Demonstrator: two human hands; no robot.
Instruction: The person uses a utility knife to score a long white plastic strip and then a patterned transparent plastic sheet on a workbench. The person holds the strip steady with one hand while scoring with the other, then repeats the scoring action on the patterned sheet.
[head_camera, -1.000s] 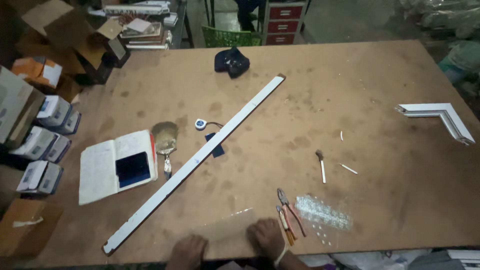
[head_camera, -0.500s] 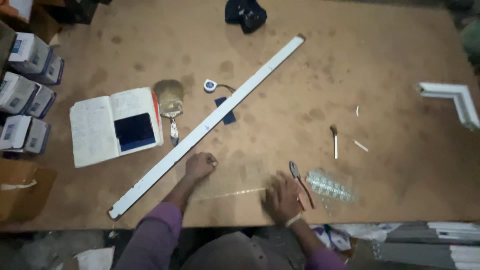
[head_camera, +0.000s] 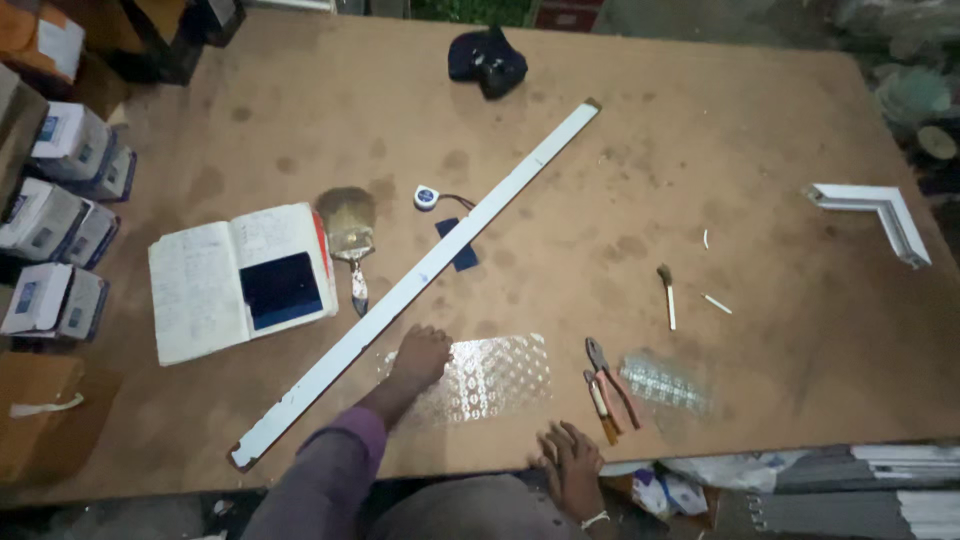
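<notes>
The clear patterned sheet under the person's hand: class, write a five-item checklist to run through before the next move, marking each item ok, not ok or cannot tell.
1. Left hand rests on the clear patterned sheet: ok.
2. Right hand is at the table edge, holding nothing: ok.
3. Sheet lies flat on the table: ok.
4. Long white strip lies clear of the sheet: cannot tell; its edge runs close by the hand.
5. Pliers lie off the sheet, to its right: ok.
</notes>
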